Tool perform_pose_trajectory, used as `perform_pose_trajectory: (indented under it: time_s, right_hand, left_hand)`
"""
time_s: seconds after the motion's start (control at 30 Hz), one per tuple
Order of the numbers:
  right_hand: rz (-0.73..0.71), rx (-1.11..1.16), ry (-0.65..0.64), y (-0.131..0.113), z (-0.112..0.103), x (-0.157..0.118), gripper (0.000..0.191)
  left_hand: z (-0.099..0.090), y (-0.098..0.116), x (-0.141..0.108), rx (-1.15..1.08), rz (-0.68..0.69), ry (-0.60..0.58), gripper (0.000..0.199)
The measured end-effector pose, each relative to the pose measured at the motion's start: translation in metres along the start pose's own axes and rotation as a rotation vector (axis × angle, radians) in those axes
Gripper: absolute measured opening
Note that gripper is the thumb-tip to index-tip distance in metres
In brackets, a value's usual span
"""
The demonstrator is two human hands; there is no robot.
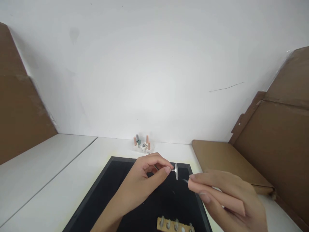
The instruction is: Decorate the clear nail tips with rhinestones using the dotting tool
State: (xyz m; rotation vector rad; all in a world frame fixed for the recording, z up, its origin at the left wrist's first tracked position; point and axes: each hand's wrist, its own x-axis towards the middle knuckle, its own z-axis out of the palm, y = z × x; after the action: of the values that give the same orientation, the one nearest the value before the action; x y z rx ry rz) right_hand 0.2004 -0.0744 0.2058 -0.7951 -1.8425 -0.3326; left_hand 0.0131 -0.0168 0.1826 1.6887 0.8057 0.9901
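Note:
My left hand (154,172) pinches the thin metal stem of a small holder between thumb and fingers. At the stem's end sits a pale, greyish false nail (176,171), seen nearly edge-on. From the right, my right hand (231,196) grips a peach nail polish brush (214,195) by its long cap, its fingers closed round it. The bristle tip points left and lies just short of the nail, blurred; whether they touch I cannot tell. Below both hands, a tan block (175,225) holds several more nail tips upright, cut off by the frame's bottom edge.
A black mat (116,187) with a grey border lies on the white table (43,183). Several nail polish bottles (149,145) stand in a clear holder by the white wall. A flat cardboard box (217,156) lies at right; cardboard panels (21,96) flank both sides.

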Motion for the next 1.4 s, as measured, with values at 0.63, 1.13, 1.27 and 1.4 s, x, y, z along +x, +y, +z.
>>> perform_pose_trajectory:
  time_s: [0.63, 1.13, 1.27, 1.4]
  right_hand:
    - [0.024, 0.055, -0.066, 0.003, -0.001, -0.005, 0.015]
    - [0.053, 0.06, -0.066, 0.004, 0.0, -0.006, 0.013]
    - [0.061, 0.061, -0.068, 0.006, 0.0, -0.009, 0.013]
    - [0.058, 0.063, -0.087, 0.008, -0.001, -0.012, 0.01]
  left_hand:
    - [0.004, 0.009, -0.006, 0.004, 0.021, -0.068, 0.015]
    - [0.005, 0.012, -0.009, 0.107, 0.025, -0.121, 0.017]
    - [0.006, 0.011, -0.009, 0.128, 0.018, -0.132, 0.017]
    - [0.007, 0.009, -0.01, 0.136, 0.025, -0.139, 0.016]
